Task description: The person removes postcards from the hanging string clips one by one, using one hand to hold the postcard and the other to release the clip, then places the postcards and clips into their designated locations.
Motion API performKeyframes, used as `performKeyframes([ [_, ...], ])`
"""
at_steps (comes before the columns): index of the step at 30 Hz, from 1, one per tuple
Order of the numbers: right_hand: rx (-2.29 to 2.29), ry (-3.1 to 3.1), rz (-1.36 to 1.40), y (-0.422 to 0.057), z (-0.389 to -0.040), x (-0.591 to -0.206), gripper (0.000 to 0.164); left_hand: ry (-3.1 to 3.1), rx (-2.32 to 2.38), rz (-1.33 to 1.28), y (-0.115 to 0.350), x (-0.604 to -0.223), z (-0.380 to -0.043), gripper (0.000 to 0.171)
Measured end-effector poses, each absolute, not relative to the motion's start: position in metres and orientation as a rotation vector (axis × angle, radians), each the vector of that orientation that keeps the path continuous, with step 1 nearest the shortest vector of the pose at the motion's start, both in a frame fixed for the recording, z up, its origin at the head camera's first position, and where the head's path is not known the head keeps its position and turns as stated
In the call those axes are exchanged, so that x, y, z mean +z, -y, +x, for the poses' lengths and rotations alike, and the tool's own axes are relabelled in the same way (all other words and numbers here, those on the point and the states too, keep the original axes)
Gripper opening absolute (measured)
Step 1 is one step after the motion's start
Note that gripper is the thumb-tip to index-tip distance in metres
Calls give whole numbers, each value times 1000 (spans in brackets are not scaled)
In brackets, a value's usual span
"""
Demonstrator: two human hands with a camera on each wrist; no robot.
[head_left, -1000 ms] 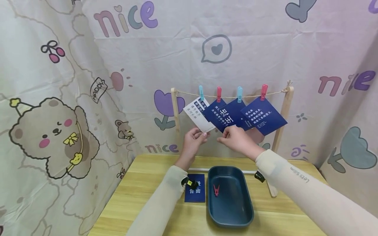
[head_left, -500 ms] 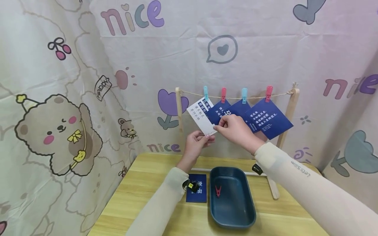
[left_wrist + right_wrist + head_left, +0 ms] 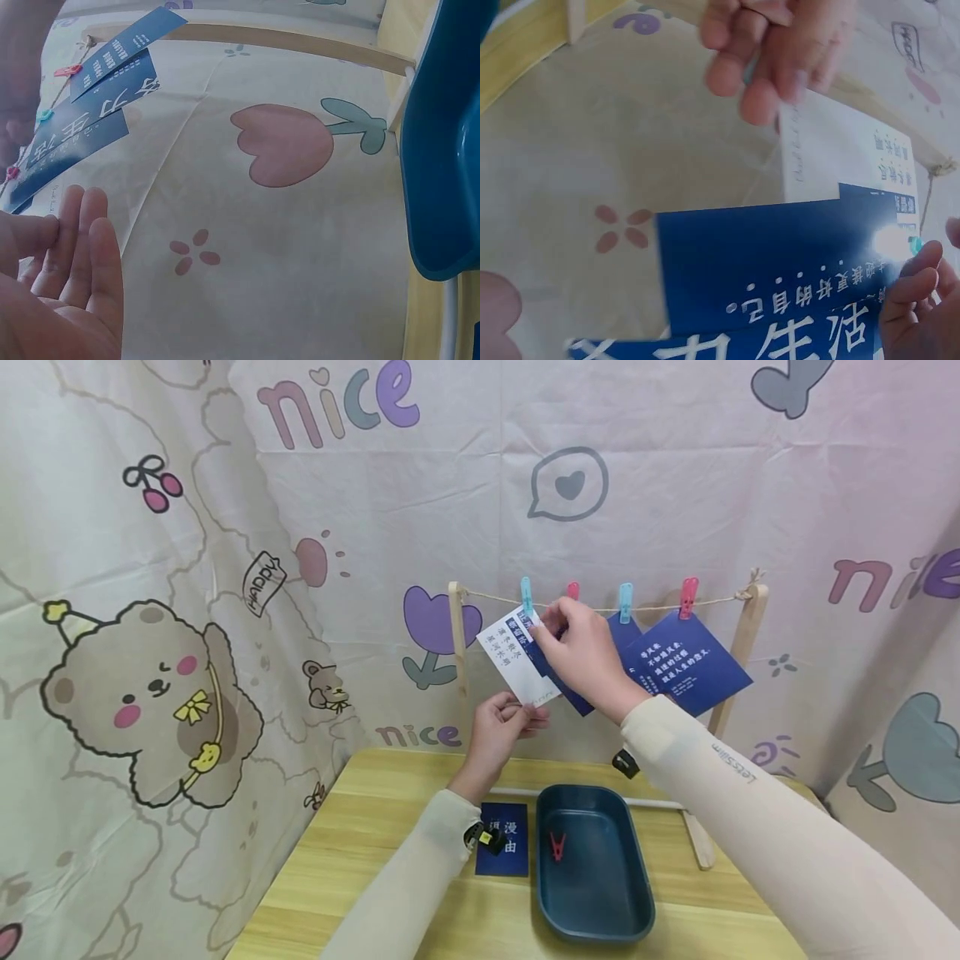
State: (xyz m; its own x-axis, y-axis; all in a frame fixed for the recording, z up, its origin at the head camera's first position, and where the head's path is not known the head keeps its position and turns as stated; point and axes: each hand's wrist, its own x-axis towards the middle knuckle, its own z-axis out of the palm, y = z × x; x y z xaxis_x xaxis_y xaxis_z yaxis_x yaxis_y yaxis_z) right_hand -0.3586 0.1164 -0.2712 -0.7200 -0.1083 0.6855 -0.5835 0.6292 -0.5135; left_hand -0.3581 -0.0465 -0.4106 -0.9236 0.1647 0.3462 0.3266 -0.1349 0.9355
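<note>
My left hand [image 3: 498, 727] pinches the lower corner of a white and blue card [image 3: 512, 664], hung tilted from a light blue clothespin [image 3: 527, 595] on a string. In the right wrist view this white card [image 3: 840, 146] partly lies behind a dark blue card [image 3: 765, 262]. At the white card's upper right edge, just below the clothespin, are the fingertips of my right hand [image 3: 588, 652]. Whether they grip the card or only touch it is hard to see. The right hand covers much of the second card and part of its pink clothespin [image 3: 573, 589].
Further right, a light blue clothespin [image 3: 626, 602] and a pink clothespin [image 3: 687, 597] hold dark blue cards, the rightmost card [image 3: 690, 664] overlapping its neighbour. Wooden posts [image 3: 738, 652] carry the string. Below are a dark blue basin [image 3: 592, 902] with a red clothespin [image 3: 557, 846] and a flat card [image 3: 512, 860].
My right hand has moved up and left, from in front of the middle cards to the white card's lower right edge, then up beside its clothespin. The left hand keeps to the lower corner.
</note>
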Motion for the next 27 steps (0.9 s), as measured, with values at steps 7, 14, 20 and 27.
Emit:
performKeyframes([
  [7,1075,2153,506,-104,-371,-257,28,1985,-2201,-565,47,-409,-354,19],
  [14,1081,2166,537,-93,-375,-240,36,1993,-2211,-540,47,-407,-352,18],
  [20,1126,2261,503,-87,-375,-229,43,2003,-2210,-537,48,-406,-351,18],
  [27,1323,2366,476,-85,-382,-224,44,2012,-2200,-543,50,-406,-350,17],
])
